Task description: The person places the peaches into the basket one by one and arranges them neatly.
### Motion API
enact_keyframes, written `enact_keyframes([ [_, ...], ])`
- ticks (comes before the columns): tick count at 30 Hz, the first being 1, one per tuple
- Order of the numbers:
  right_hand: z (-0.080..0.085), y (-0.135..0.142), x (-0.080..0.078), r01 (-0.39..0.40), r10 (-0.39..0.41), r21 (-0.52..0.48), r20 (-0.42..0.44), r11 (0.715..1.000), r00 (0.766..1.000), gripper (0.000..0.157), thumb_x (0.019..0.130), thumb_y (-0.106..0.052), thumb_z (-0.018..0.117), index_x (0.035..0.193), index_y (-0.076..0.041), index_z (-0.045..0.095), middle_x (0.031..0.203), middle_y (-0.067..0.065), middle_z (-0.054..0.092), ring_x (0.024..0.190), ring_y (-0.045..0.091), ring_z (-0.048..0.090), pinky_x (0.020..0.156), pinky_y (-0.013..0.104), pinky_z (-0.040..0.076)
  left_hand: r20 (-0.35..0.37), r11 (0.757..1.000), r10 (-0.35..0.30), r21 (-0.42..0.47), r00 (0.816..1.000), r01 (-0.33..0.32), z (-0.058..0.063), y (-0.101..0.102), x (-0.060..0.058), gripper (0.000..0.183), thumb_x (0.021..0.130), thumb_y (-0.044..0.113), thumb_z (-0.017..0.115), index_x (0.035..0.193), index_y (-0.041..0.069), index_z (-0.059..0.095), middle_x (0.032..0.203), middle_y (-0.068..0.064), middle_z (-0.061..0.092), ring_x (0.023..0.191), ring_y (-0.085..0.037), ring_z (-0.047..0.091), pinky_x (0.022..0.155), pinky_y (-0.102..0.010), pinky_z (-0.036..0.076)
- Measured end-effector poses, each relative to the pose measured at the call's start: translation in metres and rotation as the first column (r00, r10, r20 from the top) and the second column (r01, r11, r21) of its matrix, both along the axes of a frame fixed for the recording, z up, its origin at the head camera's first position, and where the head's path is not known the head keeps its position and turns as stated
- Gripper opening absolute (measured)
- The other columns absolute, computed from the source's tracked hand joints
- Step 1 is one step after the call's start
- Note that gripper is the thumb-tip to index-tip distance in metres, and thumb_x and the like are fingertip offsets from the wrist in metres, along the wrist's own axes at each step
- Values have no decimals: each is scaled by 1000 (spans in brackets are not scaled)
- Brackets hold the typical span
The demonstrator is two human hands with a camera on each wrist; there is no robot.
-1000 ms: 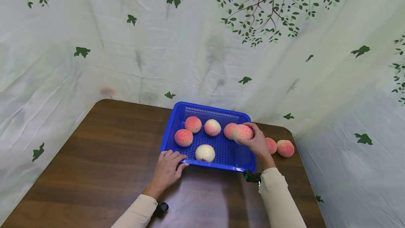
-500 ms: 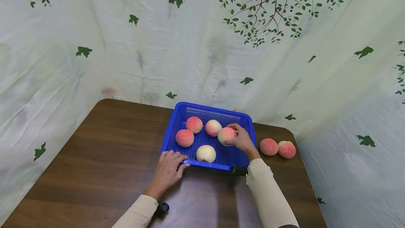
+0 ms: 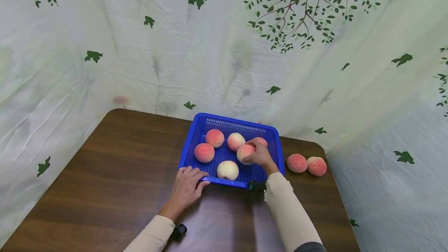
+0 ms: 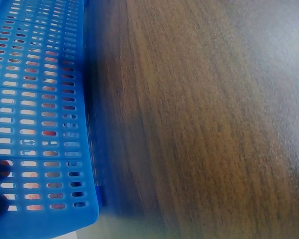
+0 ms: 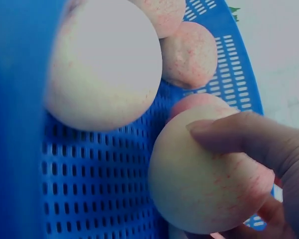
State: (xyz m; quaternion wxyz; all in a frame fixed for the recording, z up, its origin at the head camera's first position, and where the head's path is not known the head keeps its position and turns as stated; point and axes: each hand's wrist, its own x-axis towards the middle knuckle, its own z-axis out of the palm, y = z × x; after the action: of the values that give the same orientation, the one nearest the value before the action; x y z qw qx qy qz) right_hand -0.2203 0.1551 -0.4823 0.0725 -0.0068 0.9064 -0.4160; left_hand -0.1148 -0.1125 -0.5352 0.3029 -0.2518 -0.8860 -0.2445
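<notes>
Nearest the camera, two cream sleeves point(image 3: 290, 213) reach over the brown wood-grain surface point(image 3: 115, 182), a dark device point(image 3: 179, 231) strapped at each wrist. Left hand point(image 3: 187, 186) grips the near rim of the blue basket point(image 3: 241, 120) around its left corner, fingers curled over the edge, thumb along it. Left wrist view: slotted outer wall of the basket, fingers only a dark blur at the frame edge.

Just inside the near wall, one pale peach point(image 3: 228, 170), mostly cream. Outside, to the basket's right, an outer red peach point(image 3: 297, 163) and an outer pink peach point(image 3: 316, 166) sit side by side on the surface.

Further in, right hand point(image 3: 261, 154) grips the held peach point(image 3: 245, 154) over the basket's right half; right wrist view has the thumb across its pale side, other fingers partly hidden behind. Can't tell if it touches the basket floor.

Left half: a red peach point(image 3: 204, 153), then a rear left peach point(image 3: 214, 138) close behind it. Middle back: a two-tone peach point(image 3: 236, 141), pink and cream. Behind the right hand, a partly covered peach point(image 3: 261, 140).

Beyond the far wall, pale cloth point(image 3: 217, 49) printed with green leaves and branches.
</notes>
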Motion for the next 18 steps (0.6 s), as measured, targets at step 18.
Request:
enact_keyframes([
  [18,-19,-11,1,-10,9,29,34,1000,999,62,55,5,82,112,-1,60,112,17,61,103,31,56,93,48,44,-6,1000,-1,2,1000,1,-2,0,0,20,81,35,68,87,17,73,76,4,62,71,-19,50,74,-39,37],
])
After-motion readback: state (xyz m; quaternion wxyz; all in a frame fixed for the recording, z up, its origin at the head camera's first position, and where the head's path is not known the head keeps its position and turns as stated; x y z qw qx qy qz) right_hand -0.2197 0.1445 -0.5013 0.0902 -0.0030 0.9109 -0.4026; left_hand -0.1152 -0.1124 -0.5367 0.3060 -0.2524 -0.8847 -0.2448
